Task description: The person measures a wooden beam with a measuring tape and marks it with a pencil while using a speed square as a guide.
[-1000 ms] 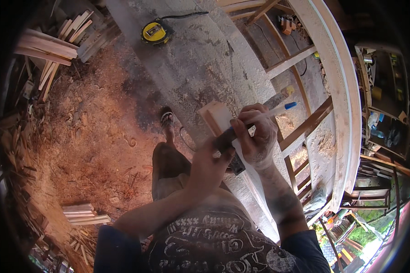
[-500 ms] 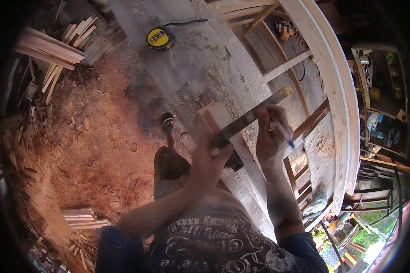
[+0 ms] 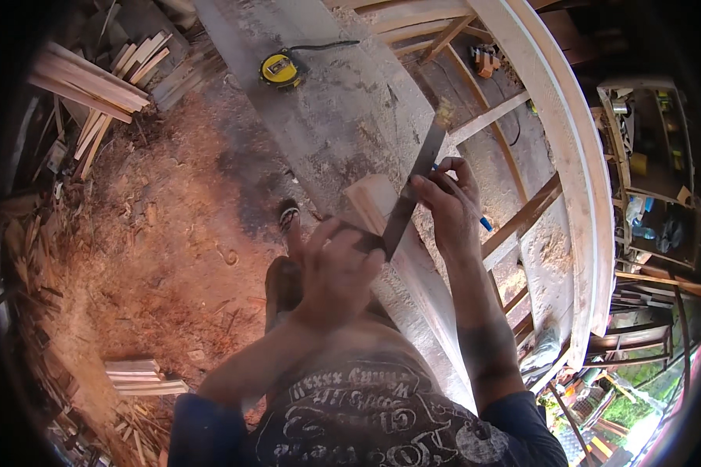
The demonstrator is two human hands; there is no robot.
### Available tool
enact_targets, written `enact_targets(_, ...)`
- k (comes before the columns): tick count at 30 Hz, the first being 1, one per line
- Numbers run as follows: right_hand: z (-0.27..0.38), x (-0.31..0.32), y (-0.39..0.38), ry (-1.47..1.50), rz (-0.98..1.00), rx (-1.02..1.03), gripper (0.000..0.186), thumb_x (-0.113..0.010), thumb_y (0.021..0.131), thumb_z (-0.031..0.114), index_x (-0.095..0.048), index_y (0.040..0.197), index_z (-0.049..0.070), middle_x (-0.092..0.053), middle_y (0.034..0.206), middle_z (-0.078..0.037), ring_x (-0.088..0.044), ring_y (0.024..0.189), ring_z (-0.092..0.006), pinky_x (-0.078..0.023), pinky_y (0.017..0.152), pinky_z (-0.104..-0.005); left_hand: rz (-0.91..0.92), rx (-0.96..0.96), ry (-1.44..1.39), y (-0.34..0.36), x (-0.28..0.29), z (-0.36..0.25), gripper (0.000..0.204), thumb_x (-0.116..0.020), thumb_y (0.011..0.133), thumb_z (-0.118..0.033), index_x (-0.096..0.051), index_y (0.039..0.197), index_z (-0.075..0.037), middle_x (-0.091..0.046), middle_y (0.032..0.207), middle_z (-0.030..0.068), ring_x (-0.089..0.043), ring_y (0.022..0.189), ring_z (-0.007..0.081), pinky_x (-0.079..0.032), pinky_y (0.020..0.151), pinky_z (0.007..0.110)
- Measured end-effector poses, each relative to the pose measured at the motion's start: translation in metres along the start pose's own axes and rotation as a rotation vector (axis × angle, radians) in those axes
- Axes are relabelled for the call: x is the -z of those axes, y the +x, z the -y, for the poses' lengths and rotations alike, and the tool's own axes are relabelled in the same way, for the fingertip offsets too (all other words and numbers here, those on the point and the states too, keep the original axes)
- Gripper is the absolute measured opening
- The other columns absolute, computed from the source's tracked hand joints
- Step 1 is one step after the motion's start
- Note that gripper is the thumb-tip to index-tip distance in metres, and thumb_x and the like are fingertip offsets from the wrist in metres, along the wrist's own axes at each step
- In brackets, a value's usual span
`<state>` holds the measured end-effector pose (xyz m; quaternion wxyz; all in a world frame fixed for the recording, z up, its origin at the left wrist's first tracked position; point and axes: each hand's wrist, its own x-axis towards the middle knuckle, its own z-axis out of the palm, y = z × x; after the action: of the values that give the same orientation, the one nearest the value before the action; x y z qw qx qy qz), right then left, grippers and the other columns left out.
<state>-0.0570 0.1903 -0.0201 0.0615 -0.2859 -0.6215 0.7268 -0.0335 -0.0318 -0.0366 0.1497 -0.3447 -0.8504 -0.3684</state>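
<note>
A dark try square (image 3: 423, 163) is held in both hands above a pale wooden beam (image 3: 368, 194). My left hand (image 3: 336, 265) is closed round its shorter arm, which the fingers partly hide. Thumb and fingers of my right hand (image 3: 452, 198) pinch the long blade, whose worn yellowish end points away from me. A pen with a blue end (image 3: 485, 223) is tucked in that same right hand. The beam lies lengthwise on a dusty grey plank bench (image 3: 343, 132), running back toward my body.
A yellow tape measure (image 3: 280, 69) lies at the bench's far end. To the right stands a wooden frame with a curved rail (image 3: 568, 132) and crosspieces. Stacked timber (image 3: 89, 82) sits at the far left, and more strips (image 3: 144, 377) lie on the shaving-strewn floor (image 3: 171, 257).
The try square has turned, its long blade swinging left to point more straight away from me. My left hand has shifted left and rolled over; my right hand has moved slightly left.
</note>
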Motion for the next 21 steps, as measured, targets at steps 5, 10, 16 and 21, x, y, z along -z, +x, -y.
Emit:
enact_targets(5, -0.001, -0.001, 0.012, 0.061, -0.010, 0.021, 0.033, -0.073, 0.093, -0.002, -0.048, 0.112, 0.010, -0.065, 0.091, -0.003, -0.065, 0.085, -0.0120, -0.054, 0.081, -0.0280, 0.084, 0.298, -0.392, -0.008, -0.007, -0.002, 0.013, -0.074, 0.091, -0.017, -0.069, 0.098, -0.007, -0.066, 0.094, 0.0092, -0.066, 0.099, 0.0293, -0.050, 0.089, 0.047)
enact_targets(10, -0.003, -0.002, 0.024, 0.079, -0.026, 0.111, 0.029, -0.073, 0.090, 0.000, -0.052, 0.109, 0.003, -0.073, 0.094, -0.010, -0.070, 0.086, -0.0153, -0.055, 0.080, -0.0283, 0.338, 1.129, -1.118, 0.011, -0.017, 0.003, 0.017, -0.075, 0.095, -0.015, -0.072, 0.095, 0.002, -0.073, 0.080, 0.0098, -0.069, 0.072, 0.0148, -0.054, 0.071, 0.031)
enact_targets(16, 0.001, -0.008, 0.012, -0.081, -0.050, 0.200, 0.020, -0.064, 0.101, 0.008, -0.060, 0.117, -0.005, -0.073, 0.097, -0.010, -0.072, 0.089, -0.0160, -0.057, 0.084, -0.0297, 0.194, 1.158, -1.390, 0.017, -0.023, -0.001, 0.021, -0.070, 0.099, -0.011, -0.073, 0.100, 0.010, -0.076, 0.093, 0.0117, -0.072, 0.083, 0.0159, -0.058, 0.081, 0.030)
enact_targets(21, 0.011, -0.005, -0.013, -0.345, -0.105, 0.272, 0.028, -0.057, 0.108, 0.012, -0.066, 0.129, -0.004, -0.072, 0.097, -0.009, -0.069, 0.087, -0.0138, -0.057, 0.082, -0.0298, 0.192, 1.192, -1.414, 0.009, -0.029, -0.004, 0.024, -0.068, 0.101, -0.009, -0.072, 0.107, 0.014, -0.076, 0.098, 0.0162, -0.074, 0.093, 0.0200, -0.061, 0.087, 0.032)
